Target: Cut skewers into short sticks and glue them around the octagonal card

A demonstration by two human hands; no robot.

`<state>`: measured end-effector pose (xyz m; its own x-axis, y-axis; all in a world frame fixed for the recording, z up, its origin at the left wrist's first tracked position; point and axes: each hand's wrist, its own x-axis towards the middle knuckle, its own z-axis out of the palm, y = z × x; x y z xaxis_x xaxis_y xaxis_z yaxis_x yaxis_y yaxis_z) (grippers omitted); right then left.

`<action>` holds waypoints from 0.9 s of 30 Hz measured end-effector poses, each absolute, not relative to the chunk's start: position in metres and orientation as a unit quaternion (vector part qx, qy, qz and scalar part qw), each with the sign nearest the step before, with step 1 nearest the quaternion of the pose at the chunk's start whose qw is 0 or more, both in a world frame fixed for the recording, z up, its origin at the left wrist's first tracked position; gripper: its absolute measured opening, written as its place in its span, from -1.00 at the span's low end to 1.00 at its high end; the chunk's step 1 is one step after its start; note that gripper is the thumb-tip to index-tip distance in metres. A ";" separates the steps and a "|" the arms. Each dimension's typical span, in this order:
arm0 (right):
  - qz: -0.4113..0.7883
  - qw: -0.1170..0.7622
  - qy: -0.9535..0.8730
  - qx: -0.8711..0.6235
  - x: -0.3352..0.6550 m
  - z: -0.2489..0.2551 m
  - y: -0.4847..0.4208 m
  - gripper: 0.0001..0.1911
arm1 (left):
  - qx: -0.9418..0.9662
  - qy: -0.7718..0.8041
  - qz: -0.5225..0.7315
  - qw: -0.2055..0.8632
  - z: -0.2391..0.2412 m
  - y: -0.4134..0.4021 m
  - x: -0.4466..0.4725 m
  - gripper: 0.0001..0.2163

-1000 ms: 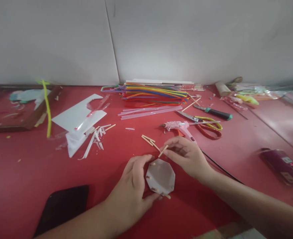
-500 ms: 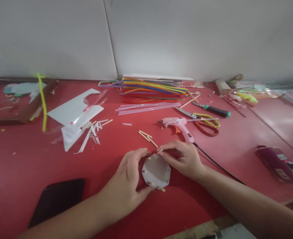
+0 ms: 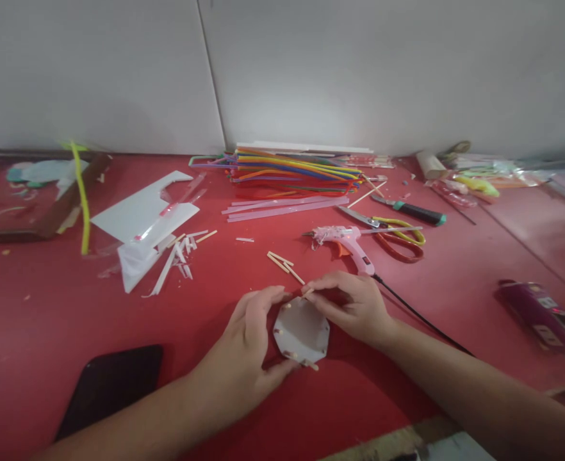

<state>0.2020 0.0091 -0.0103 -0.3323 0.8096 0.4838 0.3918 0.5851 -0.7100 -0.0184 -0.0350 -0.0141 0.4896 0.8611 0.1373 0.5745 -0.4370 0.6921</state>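
A small white many-sided board (image 3: 304, 328) lies on the red table, with several short wooden sticks standing along its edge. My left hand (image 3: 256, 336) curls around its left side, thumb at the near edge and fingers at the far edge, holding it. Between the thumb and fingertips of my right hand (image 3: 352, 304) is a short wooden stick (image 3: 307, 293), pinched at the board's far edge. Whether its foot touches the board is hidden. Just beyond lie several loose wooden sticks (image 3: 281, 262).
Behind my right hand rests a pink glue gun (image 3: 344, 238) with a black cord; scissors (image 3: 398, 237) and a dark-handled cutter (image 3: 414, 212) lie past it. Coloured pipe cleaners (image 3: 292, 169) are heaped near the wall. White scraps (image 3: 179, 259) and a black phone (image 3: 112, 387) lie left.
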 end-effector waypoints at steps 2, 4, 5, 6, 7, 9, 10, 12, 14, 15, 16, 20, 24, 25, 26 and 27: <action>0.240 0.425 -0.783 -0.387 0.202 -0.010 0.009 -0.89 | 0.815 0.447 0.236 0.283 -0.013 -0.034 -0.018 -0.23; 0.239 0.421 -0.783 -0.389 0.202 -0.010 0.009 -0.89 | 0.818 0.447 0.235 0.275 -0.013 -0.034 -0.018 -0.26; 0.240 0.420 -0.784 -0.389 0.202 -0.010 0.009 -0.89 | 0.819 0.445 0.236 0.273 -0.012 -0.034 -0.017 -0.27; 0.239 0.418 -0.785 -0.390 0.202 -0.010 0.009 -0.89 | 0.820 0.443 0.240 0.271 -0.012 -0.034 -0.017 -0.27; 0.238 0.417 -0.786 -0.389 0.202 -0.010 0.009 -0.88 | 0.820 0.442 0.243 0.270 -0.012 -0.034 -0.017 -0.28; 0.235 0.414 -0.788 -0.389 0.202 -0.009 0.009 -0.88 | 0.819 0.441 0.250 0.270 -0.012 -0.034 -0.017 -0.29; 0.234 0.412 -0.789 -0.390 0.202 -0.009 0.009 -0.88 | 0.817 0.442 0.253 0.271 -0.012 -0.034 -0.017 -0.29; 0.232 0.408 -0.791 -0.393 0.202 -0.008 0.009 -0.89 | 0.814 0.443 0.255 0.275 -0.012 -0.034 -0.017 -0.30; 0.230 0.406 -0.792 -0.394 0.202 -0.008 0.009 -0.90 | 0.813 0.444 0.255 0.279 -0.011 -0.034 -0.017 -0.31; 0.230 0.405 -0.792 -0.394 0.202 -0.008 0.009 -0.90 | 0.813 0.443 0.254 0.280 -0.011 -0.033 -0.017 -0.31; 0.229 0.404 -0.794 -0.392 0.202 -0.009 0.009 -0.90 | 0.813 0.442 0.253 0.281 -0.011 -0.033 -0.017 -0.31; 0.213 0.404 -0.805 -0.378 0.201 -0.010 0.010 -0.90 | 0.812 0.443 0.251 0.285 -0.011 -0.033 -0.017 -0.32; 0.201 0.414 -0.807 -0.370 0.200 -0.011 0.009 -0.91 | 0.813 0.444 0.249 0.283 -0.011 -0.034 -0.017 -0.31; 0.201 0.417 -0.806 -0.369 0.200 -0.011 0.009 -0.91 | 0.814 0.443 0.248 0.282 -0.011 -0.034 -0.017 -0.30; 0.200 0.419 -0.806 -0.368 0.200 -0.012 0.009 -0.90 | 0.815 0.443 0.246 0.280 -0.011 -0.034 -0.017 -0.30; 0.200 0.420 -0.807 -0.365 0.200 -0.012 0.009 -0.90 | 0.816 0.445 0.244 0.279 -0.011 -0.034 -0.017 -0.30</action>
<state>0.1996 0.0093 -0.0122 -0.3813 0.7567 0.5311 0.4201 0.6536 -0.6296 -0.0169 -0.0342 -0.0106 0.4856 0.8612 0.1501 0.5894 -0.4494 0.6714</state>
